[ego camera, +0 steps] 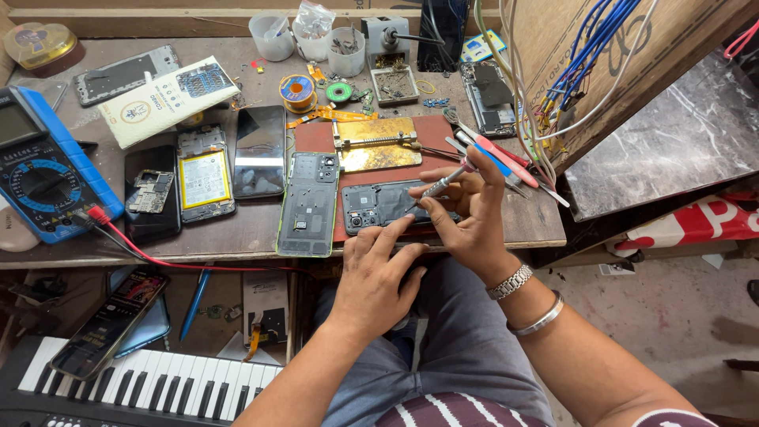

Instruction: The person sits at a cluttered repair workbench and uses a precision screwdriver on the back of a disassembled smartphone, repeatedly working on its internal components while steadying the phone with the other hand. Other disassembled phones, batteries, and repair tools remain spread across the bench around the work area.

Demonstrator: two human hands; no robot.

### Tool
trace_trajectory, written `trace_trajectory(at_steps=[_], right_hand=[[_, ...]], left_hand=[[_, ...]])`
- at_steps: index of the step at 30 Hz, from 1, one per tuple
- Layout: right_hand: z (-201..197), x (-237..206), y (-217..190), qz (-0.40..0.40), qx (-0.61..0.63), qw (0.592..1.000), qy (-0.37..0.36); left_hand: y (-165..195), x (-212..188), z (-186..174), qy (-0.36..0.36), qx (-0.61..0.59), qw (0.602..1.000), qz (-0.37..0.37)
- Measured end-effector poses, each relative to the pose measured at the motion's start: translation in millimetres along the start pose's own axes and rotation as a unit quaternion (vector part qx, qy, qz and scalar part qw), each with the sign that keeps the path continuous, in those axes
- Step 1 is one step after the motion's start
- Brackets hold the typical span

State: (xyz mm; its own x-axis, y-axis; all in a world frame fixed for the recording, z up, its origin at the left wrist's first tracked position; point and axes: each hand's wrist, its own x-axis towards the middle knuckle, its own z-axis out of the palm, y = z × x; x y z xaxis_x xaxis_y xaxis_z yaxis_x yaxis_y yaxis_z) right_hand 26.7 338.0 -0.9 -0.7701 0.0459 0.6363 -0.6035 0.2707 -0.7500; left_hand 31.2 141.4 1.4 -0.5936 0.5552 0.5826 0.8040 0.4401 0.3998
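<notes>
Cluttered wooden workbench (237, 229) seen from above, strewn with opened phones and tools. Right hand (466, 213): fingers pinched around a slim screwdriver (437, 188), tip set on a dark opened phone (383, 207) lying on a red mat (316, 138) at the bench's front edge. Left hand (378, 273): fingers loosely spread, fingertips pressing the phone's near edge. Just left of it lies a green phone back cover (308, 205); a blue multimeter (39, 170) sits far left.
</notes>
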Motion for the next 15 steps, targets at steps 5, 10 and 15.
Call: trace_trajectory(at_steps=[5, 10, 15], right_hand=[[0.2, 0.3, 2.2, 0.003, -0.012, 1.000, 0.000], [0.3, 1.8, 1.9, 0.003, -0.004, 1.000, 0.018], [3.6, 5.5, -6.3, 0.009, 0.018, 0.999, 0.026]], left_hand=[[-1.2, 0.2, 0.1, -0.004, -0.001, 1.000, 0.003], [-0.1, -0.3, 0.4, 0.000, -0.007, 1.000, 0.030], [6.4, 0.5, -2.5, -0.004, -0.008, 0.999, 0.034]])
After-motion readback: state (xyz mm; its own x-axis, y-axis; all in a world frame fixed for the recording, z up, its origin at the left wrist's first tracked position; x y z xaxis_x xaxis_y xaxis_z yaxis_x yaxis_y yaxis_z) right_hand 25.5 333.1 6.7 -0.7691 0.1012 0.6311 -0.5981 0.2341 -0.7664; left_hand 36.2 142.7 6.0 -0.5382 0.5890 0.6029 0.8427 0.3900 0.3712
